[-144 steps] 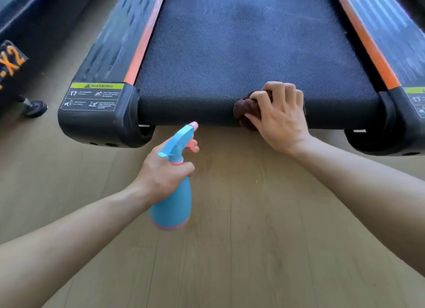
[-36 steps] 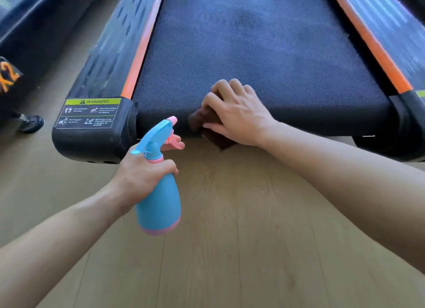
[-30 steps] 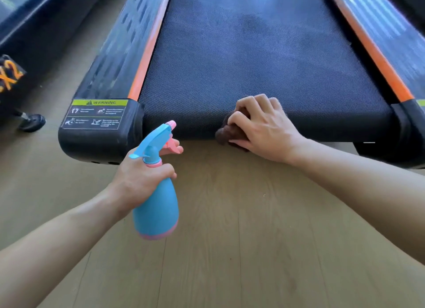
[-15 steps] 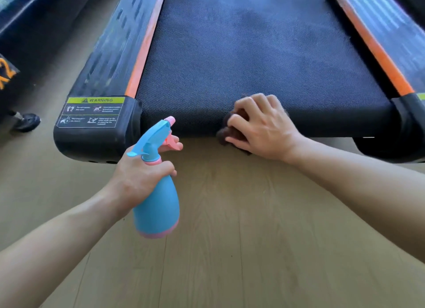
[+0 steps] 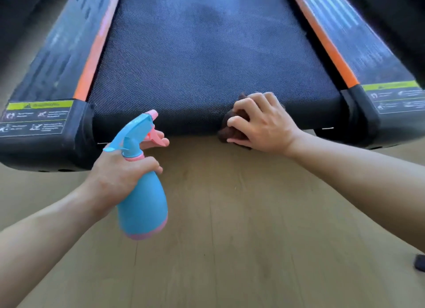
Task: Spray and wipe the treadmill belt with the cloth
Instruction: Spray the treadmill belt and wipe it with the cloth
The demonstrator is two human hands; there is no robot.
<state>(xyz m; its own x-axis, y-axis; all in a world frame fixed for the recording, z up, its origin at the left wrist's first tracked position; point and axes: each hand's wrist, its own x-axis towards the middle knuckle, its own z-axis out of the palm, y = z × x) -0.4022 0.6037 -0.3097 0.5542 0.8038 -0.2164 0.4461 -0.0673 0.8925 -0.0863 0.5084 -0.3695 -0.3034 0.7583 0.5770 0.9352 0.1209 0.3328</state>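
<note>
Wiping the near lip of the treadmill belt, the cloth sliding toward the right rail.

The right hand point(image 5: 264, 124) is clamping a bunched dark-brown cloth point(image 5: 227, 132) against the rounded end of the treadmill belt point(image 5: 207, 55). Over the last second it has been travelling from left of the belt's middle toward 3 o'clock, and it is now sitting nearer the right end cap point(image 5: 358, 114). I judge that this stroke is covering only the near lip, with the far stretch still waiting. The left hand point(image 5: 115, 174) is wrapping the neck of the blue-and-pink spray bottle point(image 5: 143, 204), holding it above the wooden floor point(image 5: 253, 238) at about 8 o'clock from the cloth, with a finger lying by the trigger and the nozzle aiming at the belt. The belt is looking dark and finely woven, with a darker patch toward 12 o'clock, perhaps damp.
</note>
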